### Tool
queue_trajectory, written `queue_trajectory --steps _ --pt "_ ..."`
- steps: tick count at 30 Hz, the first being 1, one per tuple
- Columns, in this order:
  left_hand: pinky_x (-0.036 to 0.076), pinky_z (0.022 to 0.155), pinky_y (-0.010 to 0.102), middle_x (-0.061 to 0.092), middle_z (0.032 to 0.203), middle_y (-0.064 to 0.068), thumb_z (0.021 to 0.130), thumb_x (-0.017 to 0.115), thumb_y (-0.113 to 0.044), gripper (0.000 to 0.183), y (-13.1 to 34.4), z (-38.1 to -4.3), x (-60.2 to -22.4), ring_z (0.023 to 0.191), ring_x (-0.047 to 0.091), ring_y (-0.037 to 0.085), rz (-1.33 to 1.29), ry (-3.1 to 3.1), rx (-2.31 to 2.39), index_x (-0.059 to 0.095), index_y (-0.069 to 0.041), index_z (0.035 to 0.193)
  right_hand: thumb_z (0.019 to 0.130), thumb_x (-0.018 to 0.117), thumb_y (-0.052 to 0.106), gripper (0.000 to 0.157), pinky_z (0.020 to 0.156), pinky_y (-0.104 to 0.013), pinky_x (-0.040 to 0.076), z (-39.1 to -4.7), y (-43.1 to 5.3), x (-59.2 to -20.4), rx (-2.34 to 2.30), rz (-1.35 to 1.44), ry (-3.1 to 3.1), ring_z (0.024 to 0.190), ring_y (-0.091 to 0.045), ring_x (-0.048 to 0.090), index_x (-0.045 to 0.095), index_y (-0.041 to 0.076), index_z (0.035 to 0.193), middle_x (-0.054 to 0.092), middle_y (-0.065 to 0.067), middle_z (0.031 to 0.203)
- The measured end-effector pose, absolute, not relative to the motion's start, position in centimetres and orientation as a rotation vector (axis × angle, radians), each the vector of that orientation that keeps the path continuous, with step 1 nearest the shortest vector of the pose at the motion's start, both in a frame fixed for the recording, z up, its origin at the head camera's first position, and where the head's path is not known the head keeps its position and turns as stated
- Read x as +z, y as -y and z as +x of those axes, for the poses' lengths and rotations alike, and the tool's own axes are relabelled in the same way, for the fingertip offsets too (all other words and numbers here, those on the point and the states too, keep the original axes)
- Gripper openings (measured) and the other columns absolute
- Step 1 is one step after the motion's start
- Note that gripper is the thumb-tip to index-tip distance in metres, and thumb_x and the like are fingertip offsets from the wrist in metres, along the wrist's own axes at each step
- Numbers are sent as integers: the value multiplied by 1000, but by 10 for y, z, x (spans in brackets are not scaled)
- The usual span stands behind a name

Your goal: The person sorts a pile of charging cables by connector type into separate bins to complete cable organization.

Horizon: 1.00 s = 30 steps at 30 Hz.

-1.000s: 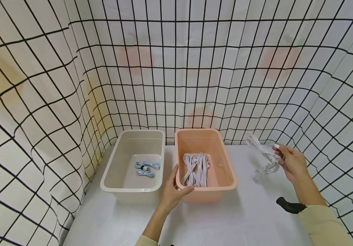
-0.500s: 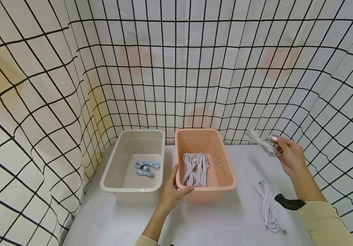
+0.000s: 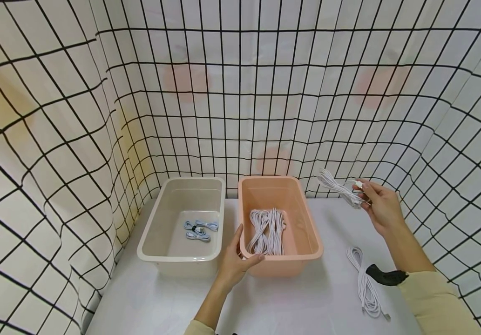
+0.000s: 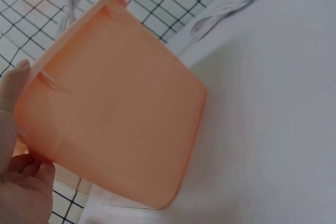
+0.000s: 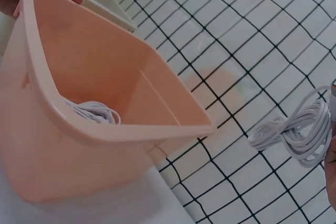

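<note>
My left hand (image 3: 233, 265) grips the front left corner of a salmon-coloured plastic bin (image 3: 280, 268), thumb along the rim in the head view. Several coiled white cables (image 3: 267, 231) lie inside it. To the bin's right, my right hand (image 3: 384, 208) pinches a folded white cable (image 3: 335, 186) near its white plug, in the air above the table. The right wrist view shows that cable bundle (image 5: 299, 132) hanging at the right edge, apart from the bin, with only part of the fingers visible. Another white cable (image 3: 362, 284) lies on the table below my right forearm.
A beige bin (image 3: 186, 266) stands left of the salmon one, with several light-blue cables (image 3: 198, 231) inside. Black grid mesh (image 3: 248, 102) in front of white cloth encloses the table's back and sides. A black piece (image 3: 387, 275) at my right cuff overlaps the loose cable.
My right hand lifted from low over the table, leaving one white cable lying there, then moved left toward the salmon bin with the other cable. My left hand stays on the rim.
</note>
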State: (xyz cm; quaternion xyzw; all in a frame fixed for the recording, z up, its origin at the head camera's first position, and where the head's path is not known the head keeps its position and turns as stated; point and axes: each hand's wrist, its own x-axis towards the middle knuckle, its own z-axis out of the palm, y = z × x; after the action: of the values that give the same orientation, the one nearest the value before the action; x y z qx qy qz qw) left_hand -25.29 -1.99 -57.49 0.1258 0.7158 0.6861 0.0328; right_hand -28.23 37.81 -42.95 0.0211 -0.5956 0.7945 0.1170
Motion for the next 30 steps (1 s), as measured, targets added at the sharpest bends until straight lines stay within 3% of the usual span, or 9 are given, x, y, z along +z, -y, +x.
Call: queue_trajectory --steps 5,10,19,21,24,26,30 --pt "41 112 45 29 166 17 81 91 -24 109 21 -253 -576 144 41 36 378 -2212 2104 23 -20 166 105 60 17 29 59 -15 48 -283 -362 -427 2274 81 1827 86 -11 56 70 3 130 74 -3 106" --pt "41 111 48 29 165 18 82 91 -22 109 21 -254 -577 142 42 35 386 -2204 2113 23 -19 166 106 60 19 27 61 -15 49 -287 -345 -427 2220 104 1908 88 -11 57 70 6 128 73 -3 109" --pt "41 111 50 29 164 20 81 91 -21 108 22 -255 -579 142 43 35 394 -2188 2125 24 -20 166 106 61 21 46 60 -14 48 -302 -314 -434 2106 157 2033 86 -9 60 57 -10 140 73 -3 106" --pt "41 111 50 29 165 20 81 91 -21 108 22 -255 -579 142 42 35 396 -2182 2127 24 -20 166 107 59 23 48 63 -16 49 -304 -307 -436 2008 150 2145 91 -11 60 55 -9 143 71 -5 111" --pt "41 111 50 31 164 19 82 91 -21 108 21 -254 -578 142 43 34 398 -2186 2121 24 -20 166 109 57 26 50 74 -27 54 -305 -297 -439 1731 195 2464 107 -21 60 51 0 150 65 -13 124" --pt "40 111 51 31 164 18 82 91 -21 109 20 -253 -577 142 43 34 404 -2183 2124 23 -19 166 107 60 30 53 86 -40 57 -304 -292 -440 1513 244 2675 121 -31 57 49 6 154 58 -16 140" --pt "43 110 48 32 164 17 82 91 -21 108 20 -253 -575 141 44 34 403 -2189 2124 23 -19 166 103 66 35 61 97 -61 51 -302 -286 -444 1305 296 2874 134 -43 50 46 10 156 43 -20 157"
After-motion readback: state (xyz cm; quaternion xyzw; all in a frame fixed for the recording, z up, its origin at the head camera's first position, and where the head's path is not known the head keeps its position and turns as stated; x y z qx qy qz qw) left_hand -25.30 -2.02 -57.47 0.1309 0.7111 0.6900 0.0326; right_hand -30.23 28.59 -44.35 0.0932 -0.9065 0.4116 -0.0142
